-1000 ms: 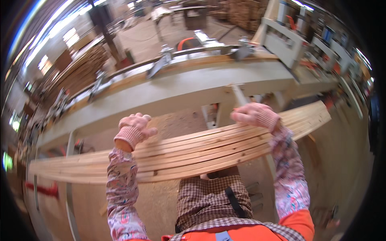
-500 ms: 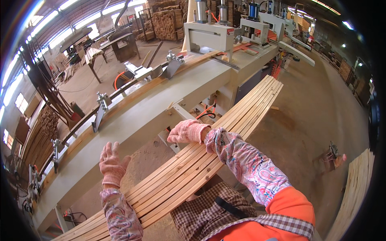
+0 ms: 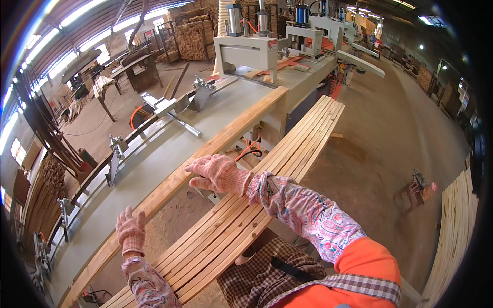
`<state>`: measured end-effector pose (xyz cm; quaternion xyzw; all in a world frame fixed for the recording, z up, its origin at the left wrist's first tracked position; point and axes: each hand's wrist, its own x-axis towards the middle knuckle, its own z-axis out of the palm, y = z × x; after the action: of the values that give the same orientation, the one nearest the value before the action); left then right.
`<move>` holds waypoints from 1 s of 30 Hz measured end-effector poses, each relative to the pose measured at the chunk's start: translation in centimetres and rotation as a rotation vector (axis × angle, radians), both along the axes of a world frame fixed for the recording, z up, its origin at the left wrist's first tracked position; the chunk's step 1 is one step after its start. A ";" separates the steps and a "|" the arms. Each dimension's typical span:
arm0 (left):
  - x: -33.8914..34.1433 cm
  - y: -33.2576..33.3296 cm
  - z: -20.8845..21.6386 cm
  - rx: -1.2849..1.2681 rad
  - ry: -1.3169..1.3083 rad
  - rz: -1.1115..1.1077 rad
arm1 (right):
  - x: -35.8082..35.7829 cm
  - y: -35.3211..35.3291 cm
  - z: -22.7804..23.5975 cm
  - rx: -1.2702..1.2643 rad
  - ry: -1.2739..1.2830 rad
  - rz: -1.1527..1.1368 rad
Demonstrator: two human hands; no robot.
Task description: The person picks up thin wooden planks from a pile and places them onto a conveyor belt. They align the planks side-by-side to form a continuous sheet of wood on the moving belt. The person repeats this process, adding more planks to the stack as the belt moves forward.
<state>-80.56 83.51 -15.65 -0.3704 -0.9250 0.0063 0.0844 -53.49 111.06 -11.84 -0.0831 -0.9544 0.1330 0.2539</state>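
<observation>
Nearest the worker's checked apron [image 3: 254, 262], a bundle of pale wooden strips [image 3: 221, 226] runs slantwise, and both gloved arms reach over it. Beyond it, the left hand [image 3: 131, 231] has its fingers spread wide, close against a long wooden board [image 3: 246, 115]; I can't tell whether they touch it, but they grasp nothing that I can see. The right hand [image 3: 218, 173] lies palm down over the same board, thumb apart from the half-straightened fingers; whether they grip it is hidden from me. The board lies along the near edge of the grey worktop [image 3: 154, 169], so to my mind it could tip into the gap on this side if one end is pulled harder than the other or the fingers slip. The strips beneath the right sleeve [image 3: 303, 210] might also shift if the forearm drags across them. Orange hoses [image 3: 250, 150] hang below the worktop's edge. Further in, a silver handle [image 3: 190, 128] juts toward the board and could catch it if it swung inward. Behind stand a metal stop [image 3: 115, 154] and another bracket [image 3: 202, 95], then a grey press frame [image 3: 246, 51] blocking the far end, and stacked timber [image 3: 194, 42] beyond.
</observation>
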 end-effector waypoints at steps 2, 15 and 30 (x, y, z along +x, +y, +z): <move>-3.7 -2.0 -1.3 -0.093 -0.104 -0.033 | -1.0 -0.5 0.0 0.011 0.013 0.020; 0.0 -1.3 2.1 -0.308 -0.307 -0.145 | -0.3 0.6 -0.3 -0.013 0.107 -0.013; 8.9 1.5 10.3 -0.223 -0.864 0.086 | 0.5 2.0 -0.3 -0.606 -0.164 0.114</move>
<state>-71.64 84.97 -5.38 -0.3069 -0.8836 -0.0459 -0.3507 -52.96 113.04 -12.10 -0.1118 -0.8918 0.4180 0.1318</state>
